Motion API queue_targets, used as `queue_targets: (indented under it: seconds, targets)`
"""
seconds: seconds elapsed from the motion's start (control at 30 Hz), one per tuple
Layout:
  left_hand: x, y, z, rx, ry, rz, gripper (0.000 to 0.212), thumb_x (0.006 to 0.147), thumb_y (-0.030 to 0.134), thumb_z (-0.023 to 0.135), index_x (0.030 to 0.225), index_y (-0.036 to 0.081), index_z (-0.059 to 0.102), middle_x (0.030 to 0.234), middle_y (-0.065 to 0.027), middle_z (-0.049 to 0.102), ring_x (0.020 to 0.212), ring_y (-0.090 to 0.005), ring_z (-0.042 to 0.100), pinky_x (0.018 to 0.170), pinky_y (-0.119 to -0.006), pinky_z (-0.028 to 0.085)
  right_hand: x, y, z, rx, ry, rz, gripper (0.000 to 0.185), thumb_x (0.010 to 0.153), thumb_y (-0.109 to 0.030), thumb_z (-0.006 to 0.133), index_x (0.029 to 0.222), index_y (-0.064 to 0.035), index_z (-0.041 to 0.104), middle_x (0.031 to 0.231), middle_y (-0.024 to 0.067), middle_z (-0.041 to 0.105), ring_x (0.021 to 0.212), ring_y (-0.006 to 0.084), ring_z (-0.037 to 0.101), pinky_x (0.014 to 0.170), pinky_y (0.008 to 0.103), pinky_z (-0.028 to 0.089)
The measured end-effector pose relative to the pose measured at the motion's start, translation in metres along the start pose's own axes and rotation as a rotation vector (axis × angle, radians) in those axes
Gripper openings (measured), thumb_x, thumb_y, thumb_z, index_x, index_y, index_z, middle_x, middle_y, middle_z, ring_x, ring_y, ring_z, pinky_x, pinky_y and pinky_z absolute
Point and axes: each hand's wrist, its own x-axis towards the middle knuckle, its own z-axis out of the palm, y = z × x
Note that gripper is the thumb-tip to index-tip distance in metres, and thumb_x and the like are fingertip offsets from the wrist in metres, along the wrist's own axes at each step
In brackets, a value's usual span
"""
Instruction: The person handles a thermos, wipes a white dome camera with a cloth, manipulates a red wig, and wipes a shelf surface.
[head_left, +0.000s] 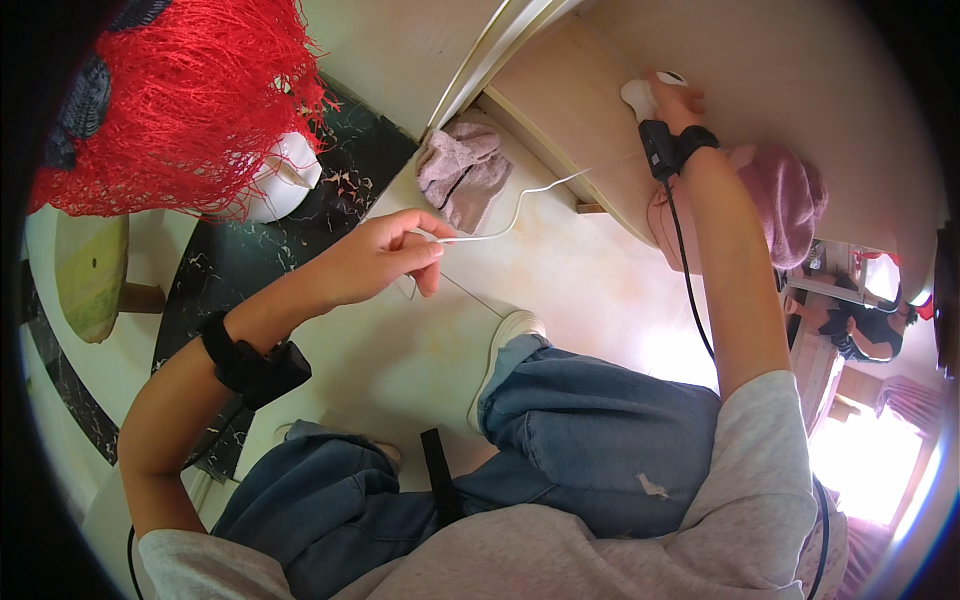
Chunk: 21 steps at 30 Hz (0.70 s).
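Note:
My left hand pinches a thin white cord between thumb and fingers, above the pale floor. From there the cord curves up and right to the pale wooden board. A thinner strand runs below the hand towards my shoe. Against the wooden furniture at upper right, my right hand is closed around a small white object with a rounded end. My fingers partly cover it, so its kind cannot be told. A crumpled pinkish-grey cloth lies on the floor beyond my left hand.
Red stringy mesh fills the upper left, partly over a white rounded object. A small stool stands left of a black marble-patterned strip. Pink fluffy fabric is under my right forearm. Another person appears at far right.

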Motion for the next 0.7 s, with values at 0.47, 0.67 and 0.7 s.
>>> queue_targets:
  seconds: [0.47, 0.67, 0.7]
  targets:
    - [0.013, 0.009, 0.004, -0.186, 0.101, 0.025, 0.023, 0.087, 0.014, 0.041, 0.105, 0.001, 0.047, 0.077, -0.0055, 0.055, 0.074, -0.0118, 0.054, 0.075, -0.027, 0.043, -0.007, -0.021, -0.051, -0.082, -0.337, -0.612, 0.065, 0.068, -0.04, 0.058, 0.117, -0.0009, 0.04, 0.114, 0.0166, 0.044, 0.094, 0.0247, 0.051, 0.076, 0.0328, 0.042]
    - [0.017, 0.024, 0.004, -0.202, 0.15, 0.076, 0.022, 0.088, 0.016, 0.039, 0.104, 0.005, 0.049, 0.078, -0.003, 0.052, 0.077, -0.0105, 0.052, 0.075, -0.026, 0.042, -0.16, -0.02, -0.097, -0.133, -1.384, -1.0, 0.034, 0.082, -0.023, 0.047, 0.111, -0.0051, 0.048, 0.1, 0.0047, 0.055, 0.057, 0.0108, 0.053, 0.058, 0.023, 0.045]
    - [0.017, 0.025, 0.004, -0.2, 0.153, 0.072, 0.022, 0.088, 0.016, 0.039, 0.104, 0.005, 0.049, 0.078, -0.003, 0.052, 0.077, -0.0105, 0.052, 0.075, -0.026, 0.042, -0.176, -0.019, -0.098, -0.296, -1.494, -1.015, 0.032, 0.082, -0.022, 0.046, 0.109, -0.0051, 0.05, 0.096, 0.0044, 0.056, 0.053, 0.0097, 0.051, 0.054, 0.0222, 0.044]
